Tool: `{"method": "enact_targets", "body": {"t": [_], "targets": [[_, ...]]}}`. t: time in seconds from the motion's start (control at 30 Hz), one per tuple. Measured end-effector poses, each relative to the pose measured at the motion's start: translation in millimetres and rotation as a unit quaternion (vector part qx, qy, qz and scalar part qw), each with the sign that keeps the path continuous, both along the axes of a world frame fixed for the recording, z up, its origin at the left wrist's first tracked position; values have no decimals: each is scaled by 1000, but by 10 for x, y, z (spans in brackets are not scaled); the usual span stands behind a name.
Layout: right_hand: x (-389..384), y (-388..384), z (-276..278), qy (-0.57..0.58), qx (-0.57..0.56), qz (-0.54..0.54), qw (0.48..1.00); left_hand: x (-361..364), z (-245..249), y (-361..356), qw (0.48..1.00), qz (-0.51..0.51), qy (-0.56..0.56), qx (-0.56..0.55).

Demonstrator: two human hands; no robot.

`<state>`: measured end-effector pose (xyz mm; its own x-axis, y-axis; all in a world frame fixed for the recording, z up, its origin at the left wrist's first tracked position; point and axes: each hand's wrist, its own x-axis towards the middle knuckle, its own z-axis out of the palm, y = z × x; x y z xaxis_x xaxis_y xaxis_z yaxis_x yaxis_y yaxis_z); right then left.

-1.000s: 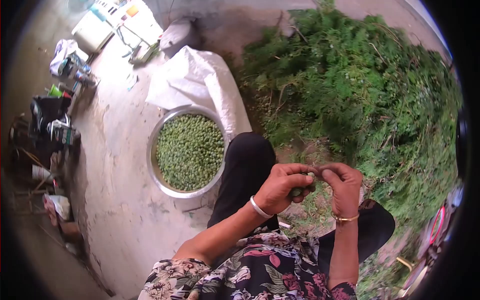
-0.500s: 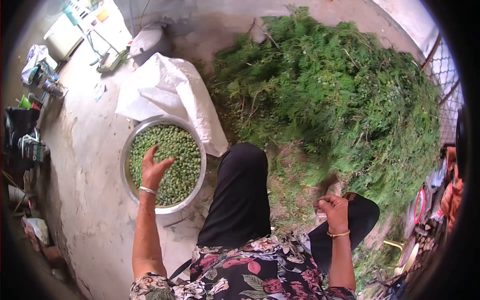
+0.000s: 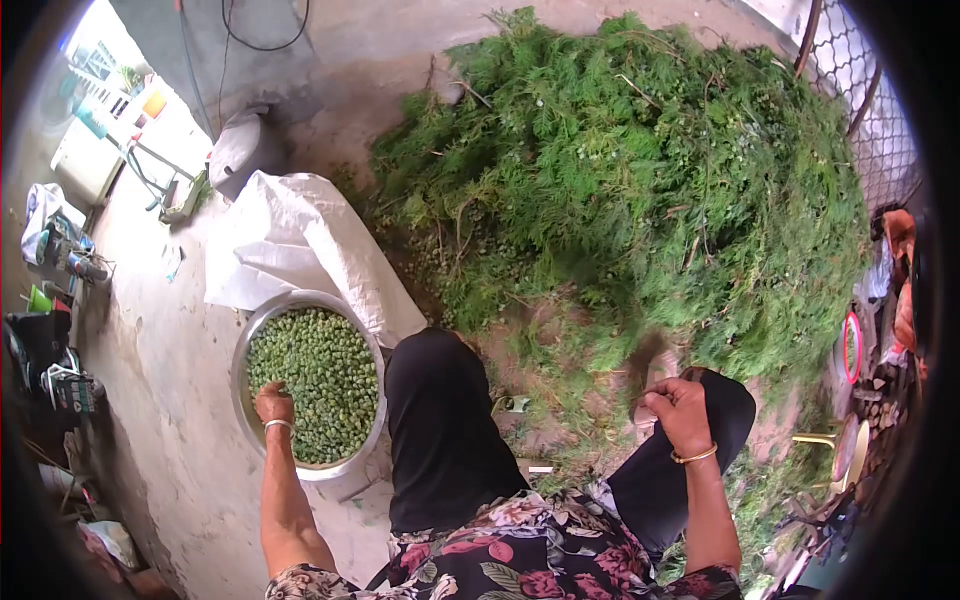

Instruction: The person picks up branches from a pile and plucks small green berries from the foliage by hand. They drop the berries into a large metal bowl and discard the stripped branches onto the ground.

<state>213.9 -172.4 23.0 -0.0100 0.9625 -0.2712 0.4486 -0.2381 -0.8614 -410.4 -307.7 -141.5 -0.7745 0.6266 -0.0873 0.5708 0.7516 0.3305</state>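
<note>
"Head view, then: can any writing be read?"

"A dark box (image 3: 75,390) at the far left shows some pale marks, but they are too small and blurred to read."

"What about the left hand (image 3: 274,403)?"

"It is at the left part of the metal basin (image 3: 325,472), with its back up and its fingers curled down among the small green cones (image 3: 320,380). The fingertips are hidden, so I cannot tell how wide they are spread or whether they grip any. A pale bangle (image 3: 280,424) sits on that wrist."

"And the right hand (image 3: 682,418)?"

"Well apart from the left one, just beside the right knee (image 3: 735,405). Its fingers bend in toward the thumb; I cannot tell whether they meet or pinch anything. A gold bangle (image 3: 695,455) is on the wrist."

"Where are the cones?"

"They fill the basin, which stands on the concrete floor (image 3: 170,380) beside the left knee (image 3: 437,365). A white sack (image 3: 280,240) lies against its far side."

"And the greenery?"

"A big heap of leafy branches (image 3: 640,190) spreads across the floor beyond both knees, mostly to the right."
</note>
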Motion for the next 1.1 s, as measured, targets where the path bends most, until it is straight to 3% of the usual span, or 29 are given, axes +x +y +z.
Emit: {"method": "enact_targets", "body": {"t": [0.03,0.07,0.17,0.23,0.3,0.37,0.43,0.5,0.63,0.7,0.73,0.8,0.83,0.93,0.97,1.03,1.1], "targets": [[21,59,7,3,-3,-1,1000,7,-12,21,999,-16,-11,-28],[46,129,25,-10,-12,16,1000,46,-39,65,989,-55,36,-129],[85,355,48,-49,-31,52,997,166,26,597,982,-92,30,-165],[116,494,-14,-83,-8,102,991,213,-88,1042,980,-182,76,-7],[83,597,-28,-106,-29,114,987,452,155,1784,954,-289,42,-66],[55,669,-98,-125,-18,109,986,608,137,2390,932,-358,-41,-33],[48,706,-108,-113,-62,102,986,837,77,2983,895,-445,-27,-33],[14,716,-95,-105,-96,110,984,1241,203,3518,866,-488,-15,-111],[23,734,-107,-110,-53,118,985,1678,-218,4296,824,-535,43,-181],[4,777,-23,-100,-80,89,988,1817,-595,4566,889,-441,56,-110],[23,784,-6,-118,-59,101,986,1845,-831,4671,885,-449,48,-111],[85,799,1,-140,-43,113,983,1871,-1274,4801,846,-463,205,168],[100,801,-8,-146,-52,110,982,1971,-1354,4803,847,-467,195,165],[102,807,1,-160,-44,85,982,2227,-1168,4864,926,-376,-33,-31],[92,821,21,-159,-49,97,981,2294,-1231,4824,925,-378,-32,-32],[82,812,48,-155,-48,110,981,2392,-1445,4644,898,-316,-294,86],[82,757,-3,-167,1,137,976,2684,-1506,4355,898,-247,-346,116]]}}
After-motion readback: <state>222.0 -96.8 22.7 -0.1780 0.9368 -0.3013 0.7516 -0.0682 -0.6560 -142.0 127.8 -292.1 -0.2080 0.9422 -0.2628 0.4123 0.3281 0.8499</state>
